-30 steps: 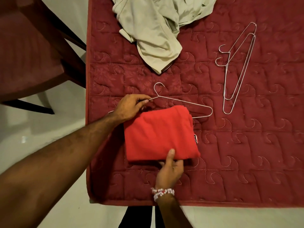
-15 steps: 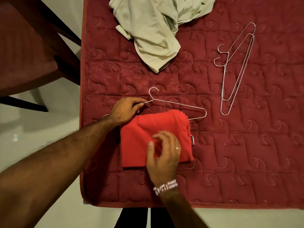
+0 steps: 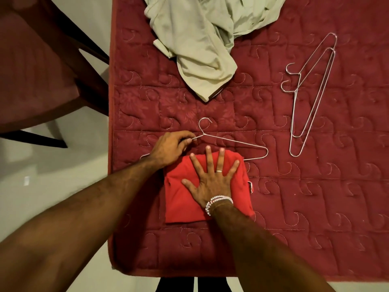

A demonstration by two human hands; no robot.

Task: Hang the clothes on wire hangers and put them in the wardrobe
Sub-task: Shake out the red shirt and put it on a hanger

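Folded red garment point(image 3: 185, 199), wire hanger point(image 3: 231, 142), quilted maroon bed cover point(image 3: 315, 207).
Right hand point(image 3: 212, 178) flat, fingers spread, pressing garment; left hand point(image 3: 168, 147) pinches hanger neck; pale floor point(image 3: 63, 175) at left.

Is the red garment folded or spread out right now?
Folded. The red garment lies as a compact rectangle on the quilt, the right hand pressing flat on it; the left hand pinches the hanger.

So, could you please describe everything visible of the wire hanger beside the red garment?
The wire hanger is thin silvery metal, lying flat on the quilted red cover, hook pointing away from the person. The left hand pinches its upper wire near the neck; the folded red garment, under the right hand, hides much of its lower bar.
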